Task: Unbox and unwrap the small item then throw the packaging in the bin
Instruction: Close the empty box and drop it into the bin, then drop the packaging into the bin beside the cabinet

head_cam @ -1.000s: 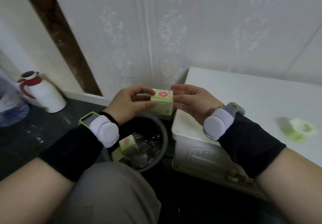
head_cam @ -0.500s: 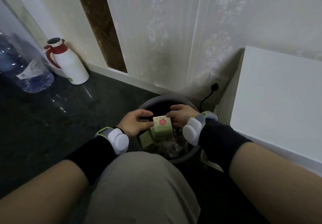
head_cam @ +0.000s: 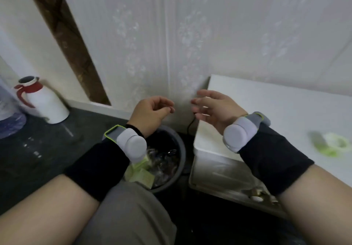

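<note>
Both my hands are raised above the grey bin [head_cam: 182, 161] and hold nothing. My left hand [head_cam: 150, 112] has its fingers loosely curled, just above the bin's far rim. My right hand [head_cam: 213, 107] is spread open over the corner of the white table [head_cam: 266, 111]. Inside the bin lie light green boxes [head_cam: 142, 175] among crumpled clear wrapping [head_cam: 163, 159], partly hidden by my left wrist. A pale green and white small item [head_cam: 332, 144] lies blurred on the table at the right.
A white thermos with a red handle [head_cam: 41, 102] stands on the dark floor at the left, next to a large water bottle [head_cam: 7, 115]. A black cable [head_cam: 191, 124] runs down the wall behind the bin. My knee [head_cam: 129, 216] is in front of the bin.
The green box was held between both hands over the bin; now it is let go and lies in the bin. Both hands have risen, empty, and the view has tilted back up.
</note>
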`<state>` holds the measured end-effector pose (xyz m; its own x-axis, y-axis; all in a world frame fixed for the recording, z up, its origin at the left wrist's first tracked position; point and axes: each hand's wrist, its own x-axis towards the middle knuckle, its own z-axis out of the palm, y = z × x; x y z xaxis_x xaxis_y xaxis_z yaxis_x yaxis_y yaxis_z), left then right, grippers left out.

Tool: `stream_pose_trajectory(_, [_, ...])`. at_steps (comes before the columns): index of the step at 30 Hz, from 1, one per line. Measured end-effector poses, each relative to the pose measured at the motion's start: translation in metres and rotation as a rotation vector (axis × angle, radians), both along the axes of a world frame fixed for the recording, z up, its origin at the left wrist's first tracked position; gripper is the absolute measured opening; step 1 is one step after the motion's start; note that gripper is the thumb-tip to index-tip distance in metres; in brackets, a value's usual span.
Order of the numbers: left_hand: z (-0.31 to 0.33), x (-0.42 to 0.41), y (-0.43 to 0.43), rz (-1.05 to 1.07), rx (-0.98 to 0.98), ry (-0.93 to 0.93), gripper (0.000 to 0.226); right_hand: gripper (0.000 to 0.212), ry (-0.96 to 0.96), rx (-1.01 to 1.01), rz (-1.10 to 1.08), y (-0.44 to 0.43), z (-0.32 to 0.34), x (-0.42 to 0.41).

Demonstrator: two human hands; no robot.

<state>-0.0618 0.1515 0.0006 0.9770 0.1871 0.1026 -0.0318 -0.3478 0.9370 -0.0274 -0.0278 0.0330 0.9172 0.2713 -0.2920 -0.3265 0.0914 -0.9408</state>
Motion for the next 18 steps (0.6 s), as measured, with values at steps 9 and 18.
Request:
stream_pose_trajectory(9, [-0.002,0.020,-0.134,-0.137,0.134,0.013,0.019,0.045,-0.027,-0.028,-0.456,-0.211,0.013,-0.014])
stream_pose_trajectory(18, [-0.023,0.015,-0.148,-0.102,0.417,0.055,0.015,0.053,-0.149,-0.577,-0.383,-0.285,-0.027,-0.030])
